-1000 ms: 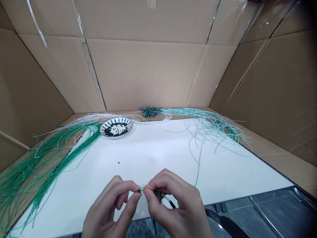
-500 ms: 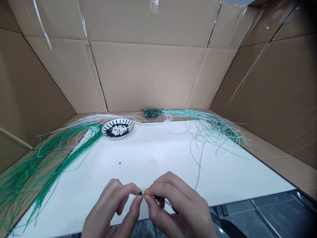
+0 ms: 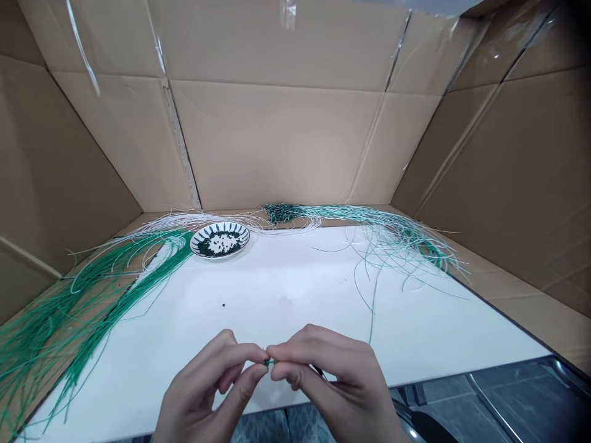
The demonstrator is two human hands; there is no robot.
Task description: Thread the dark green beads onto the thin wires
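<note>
Far left: green threads (image 3: 106, 314), long and loose, spread over the table (image 3: 300, 289) edge; liable to tangle if caught by a sleeve. Behind: white threads (image 3: 184, 216), crossing the green at the back; likewise prone to snagging.

Left hand (image 3: 210, 387), thumb and forefinger pinched narrow on a tiny dark bead-like piece (image 3: 266, 362), at front centre above the table. Could slip and roll away if squeezed off-centre.

Plate (image 3: 220, 226), striped rim, at the back; dark beads (image 3: 207, 247) inside, likely to scatter if knocked. Stray bead (image 3: 224, 304), alone in front; easily brushed off.

Knotted bundle (image 3: 281, 213), dark, against the cardboard wall (image 3: 277, 147).

Right hand (image 3: 332, 375), fingertips pinched almost against the left, on a short green strand (image 3: 271, 362); could bend or pull free under uneven tension. Exact grip partly hidden; cannot tell more.

Far right: pale green threads (image 3: 401, 231), fanned loosely.
</note>
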